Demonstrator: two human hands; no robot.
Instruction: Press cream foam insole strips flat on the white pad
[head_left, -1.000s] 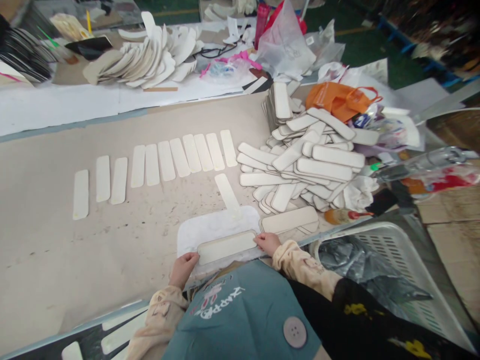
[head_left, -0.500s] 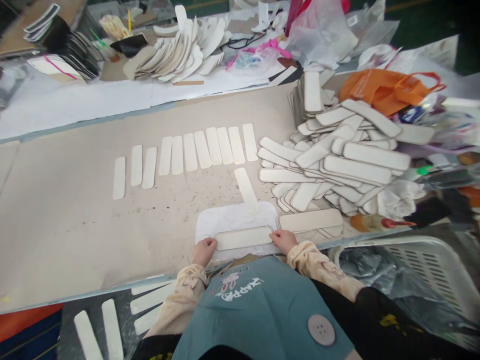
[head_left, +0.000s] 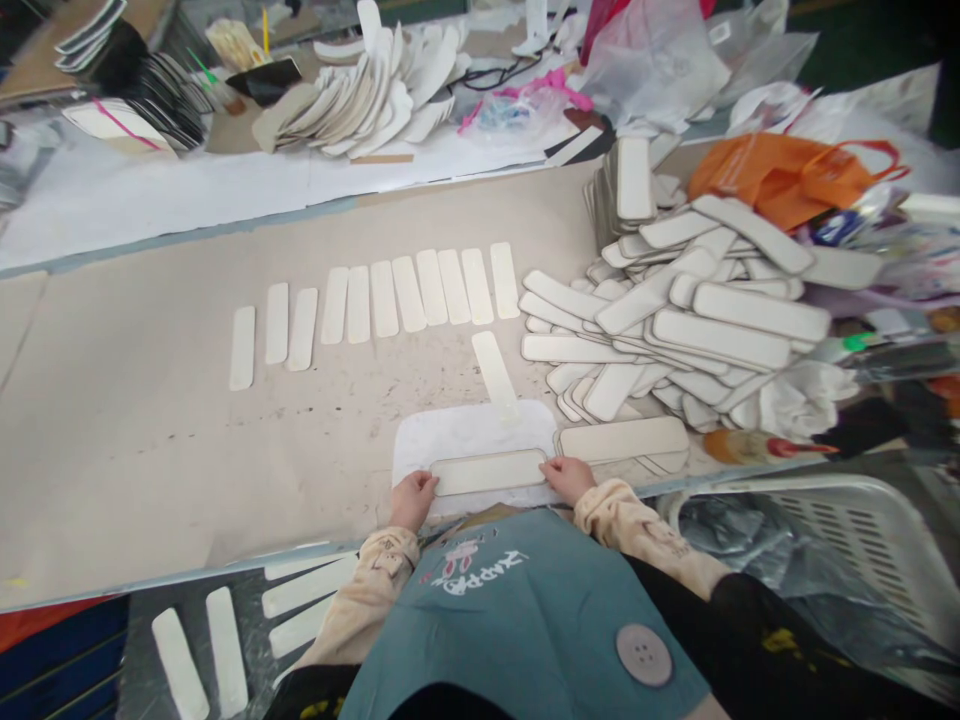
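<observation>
**Both hands on one strip at the near edge**

Left hand (head_left: 413, 497) and right hand (head_left: 568, 477) each grip one end of the bordered strip (head_left: 487, 471). It lies flat on a white pad (head_left: 472, 432) at the worktop's near edge. Beyond it: a loose strip (head_left: 495, 368), a row of strips (head_left: 390, 298), and a strip pile (head_left: 675, 320) toward the right edge.

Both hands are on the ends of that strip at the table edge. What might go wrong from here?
The strip lies on the white pad right at the near edge of the table; a slip by the left hand or right hand might push it off.
The loose strip overlapping the pad's far side could get dragged if the pad shifts.
</observation>
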